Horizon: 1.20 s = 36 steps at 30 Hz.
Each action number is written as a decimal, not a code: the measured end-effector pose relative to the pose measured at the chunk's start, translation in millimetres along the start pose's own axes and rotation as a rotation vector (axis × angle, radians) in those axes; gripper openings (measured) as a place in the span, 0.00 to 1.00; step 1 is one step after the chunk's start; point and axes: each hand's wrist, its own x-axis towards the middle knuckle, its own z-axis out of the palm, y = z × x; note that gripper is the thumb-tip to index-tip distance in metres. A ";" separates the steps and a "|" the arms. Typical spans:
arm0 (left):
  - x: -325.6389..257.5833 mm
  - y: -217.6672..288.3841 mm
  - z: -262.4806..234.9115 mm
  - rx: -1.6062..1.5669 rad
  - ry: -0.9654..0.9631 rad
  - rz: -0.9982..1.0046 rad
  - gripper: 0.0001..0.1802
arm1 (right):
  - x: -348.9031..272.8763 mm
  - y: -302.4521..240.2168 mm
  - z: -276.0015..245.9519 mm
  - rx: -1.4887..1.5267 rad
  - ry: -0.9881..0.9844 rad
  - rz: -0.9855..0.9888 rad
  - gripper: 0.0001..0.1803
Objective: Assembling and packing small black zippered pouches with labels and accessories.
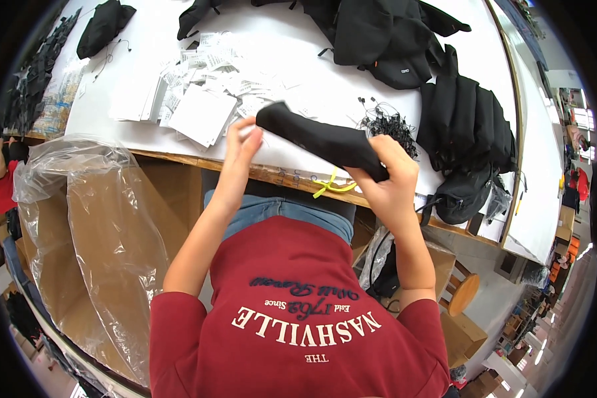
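Between my two hands, above the front edge of the white table (298,156), is a folded black fabric bag (318,136), tilted down to the right. My left hand (243,142) pinches its left end. My right hand (393,174) grips the right end, thumb and fingers wrapped round it. Beyond my left hand lie a loose heap of white printed tags (212,66) and a white card stack (202,114). A tangle of thin black cords (390,126) sits just beyond my right hand. The folded bag's underside is hidden.
Black bags (378,43) are piled at the far side, and a row of folded black bags (471,123) lies at the right. A yellow ribbon (331,186) hangs at the table edge. At the left stands a large cardboard box (116,219) lined with clear plastic.
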 end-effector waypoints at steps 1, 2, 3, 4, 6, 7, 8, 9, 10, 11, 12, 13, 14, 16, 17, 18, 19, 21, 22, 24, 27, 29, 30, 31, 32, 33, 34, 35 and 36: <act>-1.4 4.8 0.3 0.259 0.069 0.230 0.33 | -2.5 3.2 -3.1 0.072 -0.043 0.109 0.16; -2.3 13.5 -5.3 0.209 -0.041 0.209 0.37 | -4.1 3.7 -6.6 0.233 -0.108 0.222 0.16; -1.3 21.3 -6.8 0.107 -0.170 0.196 0.34 | -2.6 3.2 -5.0 0.232 -0.102 0.226 0.16; -4.0 29.8 -9.9 0.121 -0.226 0.123 0.30 | -1.4 0.6 -3.0 0.363 -0.045 0.247 0.20; -6.8 32.9 -10.8 0.134 -0.288 0.045 0.27 | -2.5 -4.2 -1.7 0.579 0.006 0.314 0.30; -6.6 31.8 -9.9 0.174 -0.249 0.100 0.24 | -0.6 -2.9 -2.3 0.579 0.007 0.313 0.30; -6.4 31.4 -9.3 0.214 -0.211 0.155 0.21 | 2.1 -0.4 -3.3 0.392 -0.037 0.158 0.31; -6.2 33.3 -10.4 0.213 -0.212 0.155 0.21 | 4.4 1.4 -3.8 0.203 -0.079 0.005 0.31; -6.2 36.1 -11.9 0.272 -0.234 0.197 0.21 | 5.1 2.4 -3.5 0.202 -0.079 0.010 0.31; -6.4 39.0 -12.4 0.330 -0.256 0.240 0.21 | 5.8 3.0 -2.9 0.179 -0.075 0.005 0.29; -7.2 42.3 -10.3 0.329 -0.258 0.237 0.21 | 6.4 3.0 -2.0 0.156 -0.072 -0.001 0.28; -7.9 46.5 -7.4 0.305 -0.274 0.222 0.24 | 7.9 2.4 -0.9 0.134 -0.070 -0.010 0.26; -8.7 48.3 -5.5 0.282 -0.290 0.207 0.26 | 8.4 -1.3 -0.6 0.180 -0.049 0.055 0.23; -10.0 39.2 -5.6 0.248 -0.249 0.197 0.29 | 6.5 2.5 1.5 0.155 0.005 0.056 0.22; -10.6 36.2 -5.9 0.213 -0.212 0.187 0.31 | 5.2 4.8 3.0 0.128 0.062 0.059 0.21; -11.8 37.6 -11.1 0.175 -0.236 0.084 0.33 | 5.7 6.6 5.8 0.072 0.114 -0.004 0.18; -11.1 37.0 -10.6 0.176 -0.236 0.084 0.33 | 5.2 8.9 7.3 0.072 0.114 -0.004 0.18; -9.1 35.4 -8.9 0.150 -0.214 0.203 0.29 | 4.2 12.5 8.4 0.102 0.117 -0.036 0.16; -9.0 34.8 -9.2 0.150 -0.213 0.205 0.29 | 4.2 12.3 7.6 0.102 0.117 -0.038 0.16; -8.5 32.8 -9.6 0.116 -0.208 0.233 0.19 | 3.4 11.8 5.3 0.147 0.146 -0.066 0.13; -5.9 29.5 -10.3 0.249 -0.149 0.458 0.10 | -0.3 15.8 7.5 0.237 0.200 -0.051 0.11; -7.5 30.6 -5.9 0.253 -0.108 0.421 0.06 | -3.8 16.7 3.4 0.268 0.205 -0.046 0.11; -7.3 30.2 -4.0 0.269 -0.096 0.448 0.06 | -5.6 16.6 0.8 0.300 0.210 -0.043 0.12; -7.4 29.8 -3.9 0.289 -0.080 0.475 0.06 | -5.9 15.4 -0.6 0.303 0.209 -0.043 0.12; -7.2 30.6 -4.3 0.291 -0.078 0.475 0.06 | -5.2 12.5 -3.3 0.241 0.217 -0.091 0.13; -6.7 32.4 -4.5 0.366 -0.059 0.533 0.07 | -5.0 9.9 -6.1 0.178 0.225 -0.139 0.14; -6.2 34.4 -3.3 0.439 -0.042 0.589 0.07 | -8.1 8.4 -8.7 0.170 0.199 -0.171 0.17; -5.4 37.3 -1.0 0.437 -0.045 0.588 0.07 | -10.5 6.4 -8.2 0.186 0.194 -0.184 0.20; -4.4 41.8 2.6 0.362 -0.066 0.612 0.08 | -11.1 4.7 -6.7 0.192 0.201 -0.201 0.20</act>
